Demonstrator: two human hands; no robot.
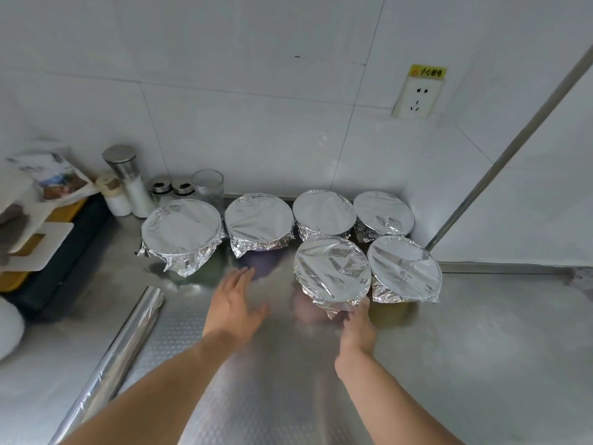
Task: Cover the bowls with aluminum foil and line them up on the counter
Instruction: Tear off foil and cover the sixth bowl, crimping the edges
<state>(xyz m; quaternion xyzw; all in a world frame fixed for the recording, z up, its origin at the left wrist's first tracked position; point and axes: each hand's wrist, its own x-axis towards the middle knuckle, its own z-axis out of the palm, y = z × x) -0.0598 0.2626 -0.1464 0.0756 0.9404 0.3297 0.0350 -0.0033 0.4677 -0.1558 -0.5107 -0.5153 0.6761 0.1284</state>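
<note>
Six foil-covered bowls on the steel worktop [481, 348], all upright, flat foil tops facing up, crinkled skirts hanging down the sides. Four in a back row along the wall: far-left bowl [182, 231], second bowl [259, 220], third bowl [324, 211], fourth bowl [383, 213]. Two sit in front of the right pair: front-left bowl [332, 273], front-right bowl [404, 269], just beside each other. The back row is uneven; the far-left bowl sits nearer than the rest.

Left hand [236, 301]: palm down, fingers [239, 277] straight and spread, holding nothing, hovering over bare worktop. The second bowl lies just beyond its fingertips, the front-left bowl to its right.

Right hand [357, 326]: at the near lower edge of the front-left bowl, fingertips against the foil skirt. Blurred; cannot tell whether it grips or only touches.

Foil roll [128, 345]: well left of the left hand, lying flat, long axis running from near-left to far-right, far end pointing toward the far-left bowl.

Beyond the far-left bowl, by the wall: shakers [171, 186], glass [208, 187], tall grinder [128, 175].
</note>
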